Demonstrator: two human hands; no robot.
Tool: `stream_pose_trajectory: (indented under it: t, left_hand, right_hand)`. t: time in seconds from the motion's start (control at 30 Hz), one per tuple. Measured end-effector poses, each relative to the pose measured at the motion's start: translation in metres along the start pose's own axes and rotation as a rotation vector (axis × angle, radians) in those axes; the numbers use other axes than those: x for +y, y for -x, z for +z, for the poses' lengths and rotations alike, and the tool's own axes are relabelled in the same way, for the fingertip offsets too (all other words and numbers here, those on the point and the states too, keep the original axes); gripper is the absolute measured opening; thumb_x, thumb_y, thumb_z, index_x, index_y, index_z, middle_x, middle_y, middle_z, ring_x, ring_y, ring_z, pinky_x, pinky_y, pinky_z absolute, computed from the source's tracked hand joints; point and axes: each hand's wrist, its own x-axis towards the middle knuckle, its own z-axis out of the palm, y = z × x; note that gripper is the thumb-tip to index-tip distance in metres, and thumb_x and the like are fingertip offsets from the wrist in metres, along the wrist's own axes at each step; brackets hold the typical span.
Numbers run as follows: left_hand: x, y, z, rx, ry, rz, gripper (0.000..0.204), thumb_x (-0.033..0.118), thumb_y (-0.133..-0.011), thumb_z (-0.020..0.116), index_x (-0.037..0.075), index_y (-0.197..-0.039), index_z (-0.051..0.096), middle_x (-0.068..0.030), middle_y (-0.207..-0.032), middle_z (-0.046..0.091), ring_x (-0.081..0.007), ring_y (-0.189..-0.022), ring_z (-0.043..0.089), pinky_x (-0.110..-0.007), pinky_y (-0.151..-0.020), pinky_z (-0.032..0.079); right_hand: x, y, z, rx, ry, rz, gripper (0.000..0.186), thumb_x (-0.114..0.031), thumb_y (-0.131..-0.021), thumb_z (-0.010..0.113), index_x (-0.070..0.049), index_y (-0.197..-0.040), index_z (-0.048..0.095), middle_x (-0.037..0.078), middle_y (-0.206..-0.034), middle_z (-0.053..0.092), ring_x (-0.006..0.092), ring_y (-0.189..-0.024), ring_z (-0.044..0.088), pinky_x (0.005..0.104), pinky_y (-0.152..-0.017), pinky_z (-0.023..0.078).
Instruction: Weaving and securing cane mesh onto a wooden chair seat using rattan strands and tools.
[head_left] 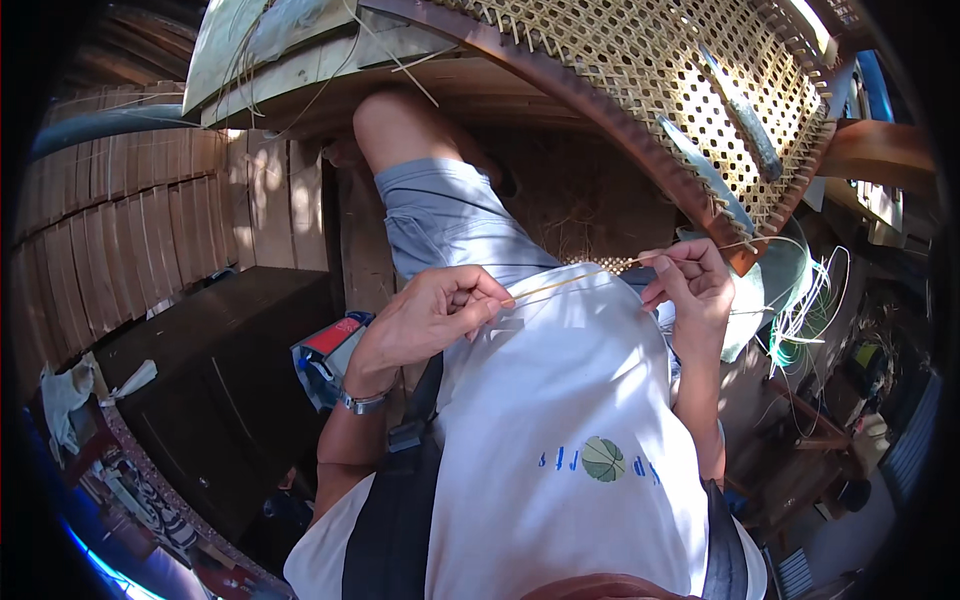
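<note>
Left hand: the left hand (435,312) is nearly closed, thumb and forefinger pinched on one end of a thin, straw-yellow cane-like strand (560,283); other fingers curled in.
Right hand: the right hand (692,280) is raised, thumb and forefinger pinched on the same strand; remaining fingers loosely bent.
Strand: held between both hands, in front of the white short-sleeved shirt (540,400), rising slightly toward the right hand. Whether one length or two: cannot tell.
Woven panel: pale yellow open-mesh cane panel (600,35) in a curved, reddish-brown wooden frame (600,112), upper right; frame's lower corner near the right hand.
On mesh: two slender grey-blue objects (705,170); kind unclear.
Worktop: pale wooden worktop (215,60), upper left, loose strands across it.
Left wrist: silver metal-band wristwatch (362,403).
</note>
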Motion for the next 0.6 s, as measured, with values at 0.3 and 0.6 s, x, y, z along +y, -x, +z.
stream_pose_trajectory:
  t: [0.3, 0.6]
  left_hand:
    - [-0.012, 0.009, -0.017, 0.068, 0.061, 0.109, 0.016, 0.012, -0.098, 0.062, -0.002, -0.105, 0.066, 0.0008, -0.082, 0.063, -0.0019, -0.068, 0.052, -0.019, -0.060, 0.042]
    - [-0.010, -0.002, -0.035, 0.604, 0.637, 0.605, 0.015, 0.011, -0.100, 0.060, 0.001, -0.110, 0.064, -0.0022, -0.079, 0.061, -0.0007, -0.053, 0.041, -0.015, -0.046, 0.028]
  right_hand:
    - [-0.020, -0.008, 0.022, 0.012, 0.045, -0.067, 0.015, -0.009, -0.095, 0.066, 0.000, -0.104, 0.059, 0.012, -0.094, 0.073, 0.0084, -0.059, 0.062, 0.0221, -0.050, 0.053]
    - [-0.063, -0.030, 0.058, -0.146, 0.491, -0.335, 0.022, -0.007, -0.096, 0.065, -0.002, -0.118, 0.066, 0.003, -0.095, 0.071, 0.0058, -0.073, 0.061, 0.0207, -0.066, 0.052]
